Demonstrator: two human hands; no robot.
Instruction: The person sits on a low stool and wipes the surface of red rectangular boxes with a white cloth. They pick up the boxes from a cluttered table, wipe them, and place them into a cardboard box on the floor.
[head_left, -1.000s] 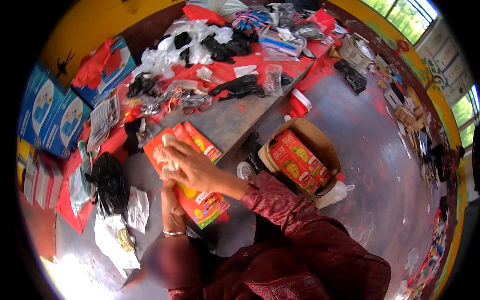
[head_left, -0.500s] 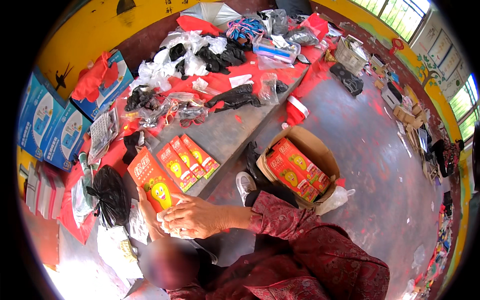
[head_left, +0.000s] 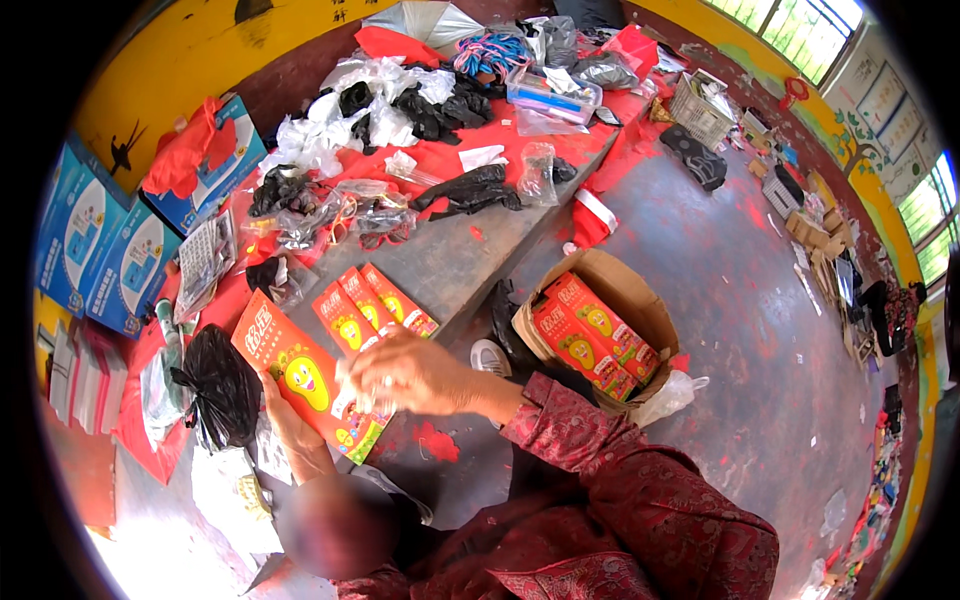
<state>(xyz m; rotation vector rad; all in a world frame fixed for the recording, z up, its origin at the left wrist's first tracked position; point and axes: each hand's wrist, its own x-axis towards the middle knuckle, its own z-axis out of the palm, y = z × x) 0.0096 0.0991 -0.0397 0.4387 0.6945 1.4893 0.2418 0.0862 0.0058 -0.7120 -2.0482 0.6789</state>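
My left hand [head_left: 283, 412] holds a large red packet [head_left: 296, 372] with a yellow cartoon figure from below, tilted over the near edge of the grey table [head_left: 450, 262]. My right hand [head_left: 408, 374], reaching out of a maroon patterned sleeve, lies across the packet's right side with its fingers pinched at the lower edge, where something small and clear shows. Just beyond my hands three narrower red packets [head_left: 375, 303] lie side by side on the table.
An open cardboard box [head_left: 632, 300] with more red packets stands on the floor at the right. Black and white plastic bags [head_left: 380, 110], red cloth and a black bag [head_left: 222, 392] crowd the table. Blue cartons [head_left: 100, 240] are stacked at the left.
My hands have risen from the lower table edge. The large red packet, which lay flat beside the three narrow ones, is now lifted and gripped by both hands.
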